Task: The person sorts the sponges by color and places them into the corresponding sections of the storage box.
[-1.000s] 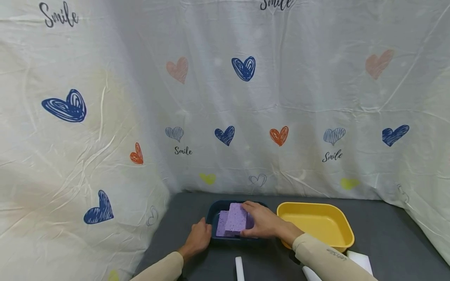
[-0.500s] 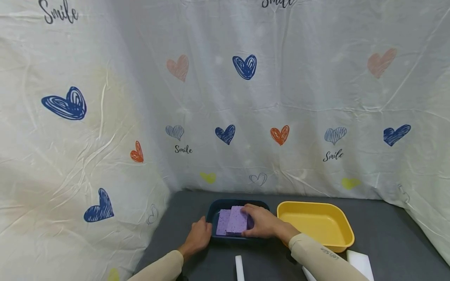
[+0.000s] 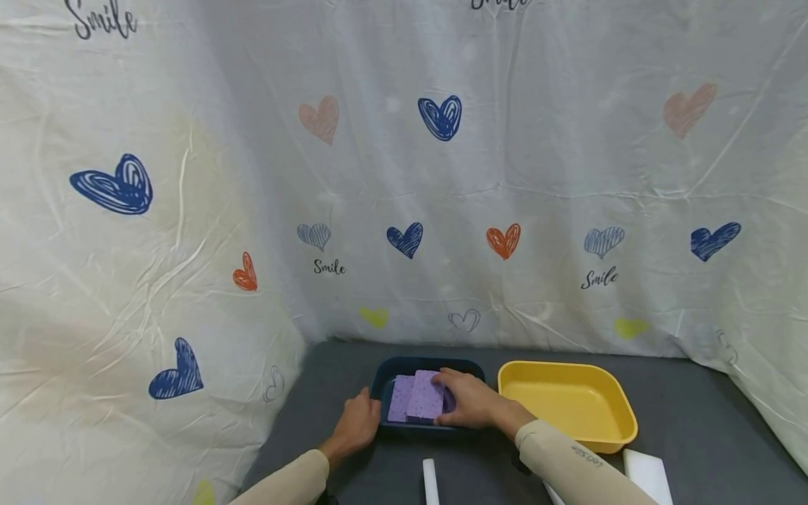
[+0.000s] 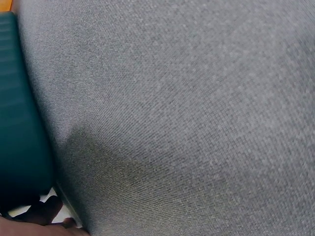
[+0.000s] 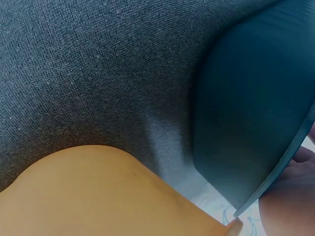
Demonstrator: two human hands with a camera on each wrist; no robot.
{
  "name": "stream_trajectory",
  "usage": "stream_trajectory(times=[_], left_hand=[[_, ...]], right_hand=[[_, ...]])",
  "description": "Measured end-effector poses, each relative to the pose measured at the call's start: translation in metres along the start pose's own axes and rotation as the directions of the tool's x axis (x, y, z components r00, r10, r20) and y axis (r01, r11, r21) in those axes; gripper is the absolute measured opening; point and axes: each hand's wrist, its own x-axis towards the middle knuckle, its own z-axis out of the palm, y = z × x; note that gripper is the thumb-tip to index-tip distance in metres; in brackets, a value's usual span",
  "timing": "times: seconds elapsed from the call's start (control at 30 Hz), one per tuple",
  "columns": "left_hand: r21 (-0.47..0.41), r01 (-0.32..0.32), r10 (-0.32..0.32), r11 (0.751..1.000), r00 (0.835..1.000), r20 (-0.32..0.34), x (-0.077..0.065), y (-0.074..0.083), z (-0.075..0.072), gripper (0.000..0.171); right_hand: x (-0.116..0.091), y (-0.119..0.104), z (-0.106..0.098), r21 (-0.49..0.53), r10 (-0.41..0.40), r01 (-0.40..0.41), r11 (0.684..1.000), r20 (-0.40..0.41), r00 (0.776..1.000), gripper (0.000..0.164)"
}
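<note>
In the head view a dark teal plastic tub (image 3: 470,365) stands on the grey table. My left hand (image 3: 357,423) holds its left wall near the rim; in the left wrist view only a few fingers show at the bottom, beside the tub (image 4: 22,108). Inside, my right hand (image 3: 470,400) grips a purple speckled sponge (image 3: 425,395) by its right side. That sponge overlaps a second purple sponge (image 3: 400,398) to its left. More purple shows beneath my right hand, mostly hidden. The right wrist view has the tub's outer wall (image 5: 246,108), with part of the hand behind the rim.
A yellow tub (image 3: 568,400) stands right of the teal one, its near side partly behind my right forearm. A white bar (image 3: 431,481) lies in front, and a white block (image 3: 647,477) at the right. Another white piece is mostly hidden by the sleeve. A heart-printed curtain (image 3: 404,175) closes the back.
The sponge in my right hand has come down slightly and lies flatter against the one beside it. My left hand has stayed at the tub's left side.
</note>
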Motion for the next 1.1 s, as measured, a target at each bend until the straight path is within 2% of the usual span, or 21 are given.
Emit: stream_trajectory(times=[0.23,0.47,0.77,0.93,1.1], left_hand=[[0.041,-0.002,0.002,0.999,1.000,-0.008,-0.002,0.001,-0.002,0.057],[0.035,-0.002,0.002,0.999,1.000,-0.001,-0.003,0.000,0.000,0.057],[0.000,-0.017,0.017,1.000,1.000,-0.008,-0.001,0.005,-0.004,0.053],[0.008,-0.027,0.027,1.000,0.999,-0.018,0.001,0.004,-0.004,0.047],[-0.005,-0.029,0.029,1.000,0.998,-0.049,0.001,-0.001,0.000,0.048]], right_hand=[[-0.002,-0.001,0.003,-0.002,0.037,-0.037,0.999,0.011,0.999,0.078],[-0.007,0.003,0.002,0.010,0.008,-0.008,1.000,0.007,1.000,0.077],[-0.014,0.009,-0.017,0.002,-0.033,0.033,0.999,-0.051,0.998,0.071],[-0.023,0.013,-0.027,0.002,-0.019,0.019,1.000,-0.071,0.997,0.068],[-0.036,0.020,-0.038,0.018,0.007,-0.005,1.000,-0.083,0.997,0.066]])
